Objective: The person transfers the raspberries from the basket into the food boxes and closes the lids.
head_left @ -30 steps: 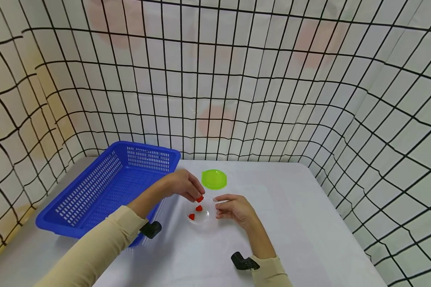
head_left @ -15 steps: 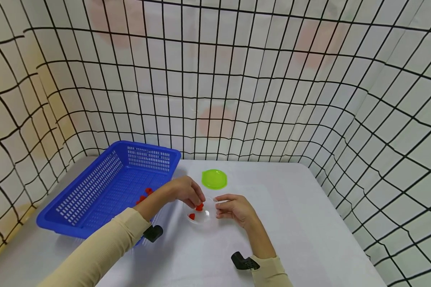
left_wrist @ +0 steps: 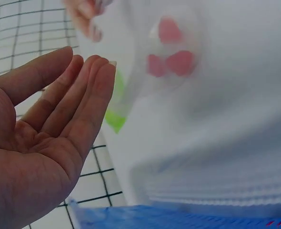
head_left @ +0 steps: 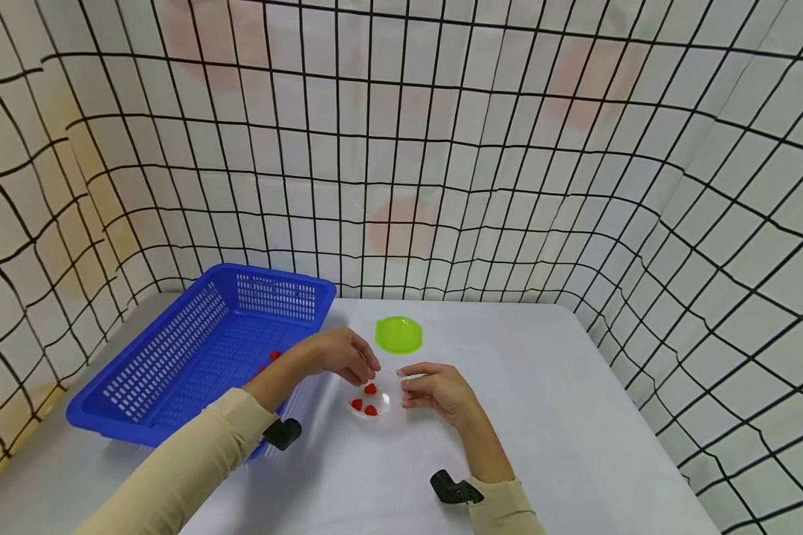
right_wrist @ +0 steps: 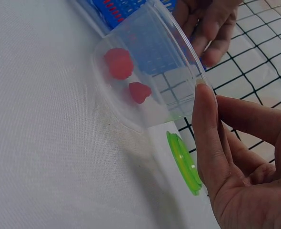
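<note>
A clear plastic bowl (head_left: 391,388) stands on the white table with three small red raspberry-like pieces (head_left: 371,410) inside. My right hand (head_left: 438,389) pinches the bowl's rim from the right, thumb and fingers on either side of the wall in the right wrist view. Over the bowl's left far side hovers my left hand (head_left: 343,355). Its fingers are loosely bent with nothing between them, as the left wrist view shows. More red pieces (head_left: 275,356) lie in the blue basket (head_left: 201,349), partly hidden behind my left forearm.
Just beyond the bowl lies a bright green lid (head_left: 398,334). The big blue basket takes up the table's left side, its rim close under my left forearm. Black wire grid (head_left: 401,186) with white sheeting rises around the back and sides.
My left hand lowered a red piece into the bowl and let go of it; two lay there before, three now. The right hand has stayed on the rim.
</note>
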A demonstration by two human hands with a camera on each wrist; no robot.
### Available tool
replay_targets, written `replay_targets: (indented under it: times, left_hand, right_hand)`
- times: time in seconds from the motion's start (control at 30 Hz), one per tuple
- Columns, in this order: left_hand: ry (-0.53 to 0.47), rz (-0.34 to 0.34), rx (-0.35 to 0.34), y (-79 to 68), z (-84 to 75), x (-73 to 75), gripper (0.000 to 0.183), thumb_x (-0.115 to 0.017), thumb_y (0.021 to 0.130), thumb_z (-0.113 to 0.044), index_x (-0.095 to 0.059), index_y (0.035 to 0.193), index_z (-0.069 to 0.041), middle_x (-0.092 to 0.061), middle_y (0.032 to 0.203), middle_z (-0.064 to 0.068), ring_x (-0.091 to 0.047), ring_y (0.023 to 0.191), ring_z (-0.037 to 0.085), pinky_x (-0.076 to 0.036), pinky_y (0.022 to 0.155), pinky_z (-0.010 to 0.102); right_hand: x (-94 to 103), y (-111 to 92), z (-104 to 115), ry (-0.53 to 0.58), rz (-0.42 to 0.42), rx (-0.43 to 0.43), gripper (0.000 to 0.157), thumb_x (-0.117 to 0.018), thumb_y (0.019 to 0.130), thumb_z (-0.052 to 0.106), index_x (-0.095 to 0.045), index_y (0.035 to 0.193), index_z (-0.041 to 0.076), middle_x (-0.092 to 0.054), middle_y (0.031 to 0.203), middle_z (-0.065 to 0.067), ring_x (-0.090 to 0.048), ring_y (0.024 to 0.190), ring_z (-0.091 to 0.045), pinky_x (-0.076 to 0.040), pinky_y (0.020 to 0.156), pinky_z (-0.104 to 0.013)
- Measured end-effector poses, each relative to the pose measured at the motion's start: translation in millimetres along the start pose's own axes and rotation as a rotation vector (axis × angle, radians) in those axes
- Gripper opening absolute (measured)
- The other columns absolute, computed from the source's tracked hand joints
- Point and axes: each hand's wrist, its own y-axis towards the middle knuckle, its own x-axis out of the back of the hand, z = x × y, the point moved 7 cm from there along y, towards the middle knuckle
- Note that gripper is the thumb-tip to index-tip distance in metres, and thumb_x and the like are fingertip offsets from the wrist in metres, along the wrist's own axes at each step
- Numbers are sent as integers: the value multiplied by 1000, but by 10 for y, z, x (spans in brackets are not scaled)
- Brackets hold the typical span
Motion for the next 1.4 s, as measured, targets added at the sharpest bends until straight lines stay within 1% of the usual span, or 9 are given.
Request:
replay_targets:
  times: [0.1,0.17,0.4,0.53,0.73,0.9,1.0,1.17,1.4]
  left_hand:
    - [-56,-10,-22,-56,-37,114,19,-71,90,-2,-74,108,3,-74,108,22,-75,92,31,-62,87,39]
    - [-81,-32,-35,-100,-67,217,19,-71,90,-3,-74,108,2,-74,107,22,-75,89,29,-63,85,38]
    - [-86,-120,-24,-296,-119,584,24,-73,90,-9,-73,113,-2,-75,106,16,-74,88,24,-62,88,37]
    - [-108,-152,-53,-393,-81,791,27,-72,93,-11,-71,118,0,-75,106,16,-74,91,26,-62,89,38]
    - [-112,-217,-48,-497,154,1093,33,-69,96,-12,-66,123,7,-74,106,16,-74,89,23,-62,88,38]
    - [-97,-243,-23,-549,408,1255,33,-66,98,-14,-65,123,8,-74,101,11,-73,89,18,-62,89,36]
    - [-91,-245,-10,-555,549,1304,35,-64,99,-14,-63,125,9,-73,103,11,-72,92,18,-61,91,37]
    - [-93,-267,6,-540,761,1361,35,-60,100,-11,-60,125,14,-73,107,17,-72,95,22,-57,99,47]
    - [-82,-295,97,-485,1089,1386,32,-55,101,-6,-62,124,15,-71,112,24,-71,101,32,-56,100,50]
  right_hand:
    - [-9,3,-3,0,0,-1,33,-71,90,3,-67,121,-9,-72,95,-17,-70,66,-18,-64,74,-34]
    - [-13,5,-4,2,-1,-3,33,-71,90,3,-67,121,-9,-72,93,-16,-70,66,-18,-64,74,-34]
    - [-22,3,6,0,-7,3,35,-71,90,1,-65,122,-10,-71,86,-9,-69,65,-17,-64,71,-33]
    - [-21,-4,10,-4,-9,0,35,-70,90,0,-65,123,-10,-71,88,-10,-69,66,-17,-64,72,-33]
    - [-11,-7,0,-5,-15,-3,35,-70,90,1,-65,122,-10,-71,88,-11,-68,66,-17,-64,72,-33]
    - [-14,-1,1,-3,-11,5,33,-70,90,1,-66,121,-9,-71,89,-11,-68,66,-18,-64,72,-34]
    - [-9,2,-6,-2,-13,4,32,-70,90,1,-67,120,-9,-71,88,-11,-68,65,-18,-64,72,-34]
    - [-1,6,-20,10,-9,1,32,-69,89,-1,-66,120,-10,-71,84,-8,-68,64,-17,-64,70,-34]
    - [-7,14,-22,8,-3,11,35,-70,89,-1,-64,122,-12,-72,84,-8,-68,64,-16,-64,69,-33]
